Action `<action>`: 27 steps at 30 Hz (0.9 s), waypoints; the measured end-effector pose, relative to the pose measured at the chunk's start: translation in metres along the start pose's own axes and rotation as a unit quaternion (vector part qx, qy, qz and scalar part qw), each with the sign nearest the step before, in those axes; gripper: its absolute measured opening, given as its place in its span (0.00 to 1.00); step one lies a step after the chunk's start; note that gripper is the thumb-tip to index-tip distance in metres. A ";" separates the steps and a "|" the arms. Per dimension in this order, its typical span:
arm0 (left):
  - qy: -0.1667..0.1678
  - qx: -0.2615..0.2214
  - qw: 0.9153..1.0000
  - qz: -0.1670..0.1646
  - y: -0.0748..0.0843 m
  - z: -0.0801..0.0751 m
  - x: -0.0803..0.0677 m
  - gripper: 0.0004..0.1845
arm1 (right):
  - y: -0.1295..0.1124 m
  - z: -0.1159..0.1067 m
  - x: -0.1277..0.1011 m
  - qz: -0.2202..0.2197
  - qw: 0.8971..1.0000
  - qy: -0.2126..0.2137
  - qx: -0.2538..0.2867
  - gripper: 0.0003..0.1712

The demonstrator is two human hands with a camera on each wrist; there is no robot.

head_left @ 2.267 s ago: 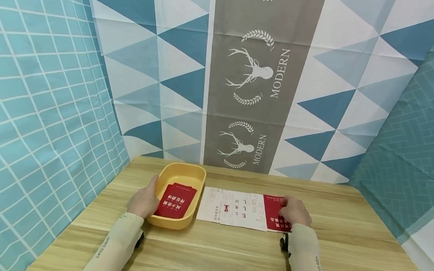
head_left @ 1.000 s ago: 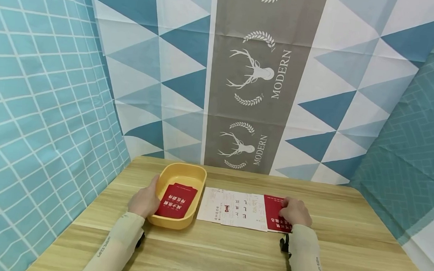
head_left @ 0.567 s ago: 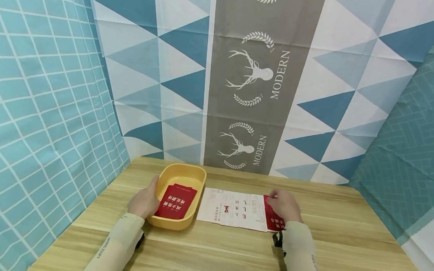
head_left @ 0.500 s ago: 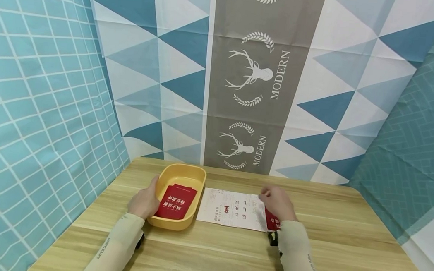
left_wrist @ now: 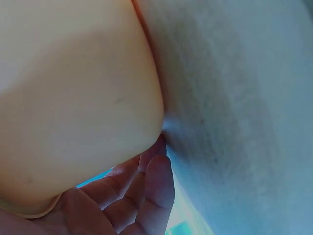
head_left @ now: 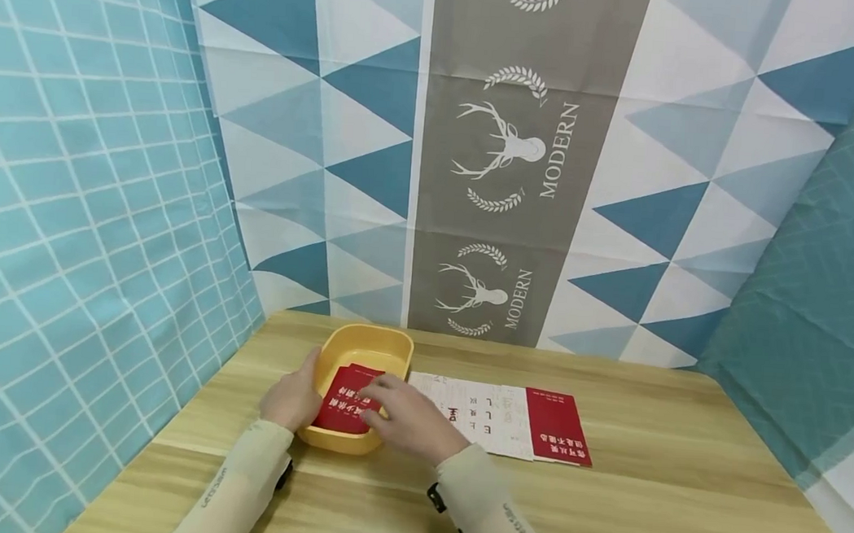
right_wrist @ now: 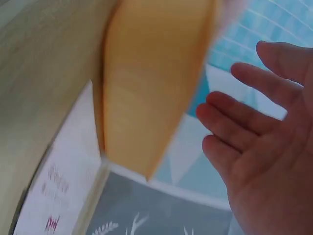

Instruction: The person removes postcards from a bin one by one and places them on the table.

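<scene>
A yellow tray [head_left: 363, 346] stands on the wooden table [head_left: 647, 508] with a red envelope [head_left: 341, 404] lying inside it. My left hand [head_left: 290, 397] rests against the tray's left outer wall. In the left wrist view its fingers [left_wrist: 146, 191] lie fairly straight along the tray's wall [left_wrist: 73, 98]. My right hand [head_left: 396, 411] reaches over the tray's right rim, fingers straight and spread, holding nothing. Its fingertips hover over the red envelope. The right wrist view shows the spread fingers [right_wrist: 244, 122] beside the tray [right_wrist: 151, 88].
A folded white leaflet [head_left: 492, 409] with a red end panel [head_left: 556, 436] lies flat on the table right of the tray. Patterned cloth walls close in the table at the back and both sides.
My right hand left the leaflet's red end and swept left across it to the tray. The left hand and the tray stayed put. The head camera shifted slightly.
</scene>
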State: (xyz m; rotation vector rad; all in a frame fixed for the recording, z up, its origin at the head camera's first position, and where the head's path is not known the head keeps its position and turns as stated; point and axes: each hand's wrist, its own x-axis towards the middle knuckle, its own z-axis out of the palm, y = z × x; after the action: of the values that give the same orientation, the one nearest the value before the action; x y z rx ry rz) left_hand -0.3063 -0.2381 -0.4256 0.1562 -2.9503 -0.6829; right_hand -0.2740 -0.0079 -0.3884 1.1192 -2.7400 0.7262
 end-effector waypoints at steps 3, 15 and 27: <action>-0.003 0.003 1.000 0.004 -0.001 0.004 -0.002 0.43 | -0.001 0.020 0.013 -0.005 1.000 -0.024 -0.013 0.18; 0.004 0.004 1.000 0.011 0.000 0.000 0.003 0.43 | -0.020 0.049 0.060 0.150 0.961 -0.049 -0.228 0.27; 0.003 0.007 1.000 0.011 -0.002 0.001 0.001 0.44 | -0.018 0.052 0.060 0.161 0.958 -0.050 -0.234 0.24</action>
State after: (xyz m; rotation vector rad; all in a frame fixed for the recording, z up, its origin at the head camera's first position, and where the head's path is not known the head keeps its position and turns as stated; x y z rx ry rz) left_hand -0.3076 -0.2393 -0.4273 0.1278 -2.9467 -0.6589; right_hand -0.3010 -0.0817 -0.4120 0.6328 -2.9797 0.0216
